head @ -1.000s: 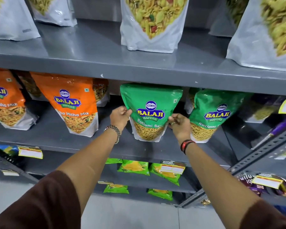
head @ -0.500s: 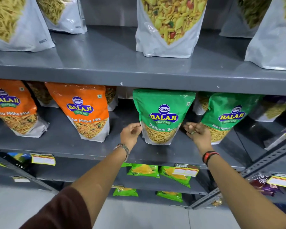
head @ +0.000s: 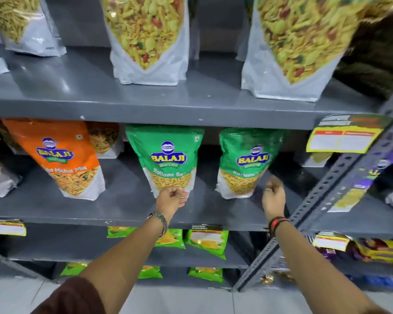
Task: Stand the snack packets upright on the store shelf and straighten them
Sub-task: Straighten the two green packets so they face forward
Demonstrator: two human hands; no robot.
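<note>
A green Balaji Ratlami Sev packet [head: 168,159] stands upright in the middle of the grey middle shelf [head: 127,207]. My left hand [head: 170,200] pinches its bottom edge from the front. A second green packet [head: 247,162] stands to its right, leaning slightly. Motion blurs my right hand [head: 273,196], which is beside that packet's lower right corner with its fingers loosely bent and nothing in them. An orange Mitha Mix packet [head: 61,159] stands upright to the left.
Large white namkeen pouches [head: 148,41] stand on the shelf above. A slotted metal upright [head: 340,177] runs diagonally just right of my right hand, with a yellow price tag [head: 343,139] on it. Small green packets [head: 204,241] lie on the lower shelf.
Both hands held the sides of the middle green packet, then slid down. My left hand is now at its bottom edge; my right hand has moved right to the second green packet.
</note>
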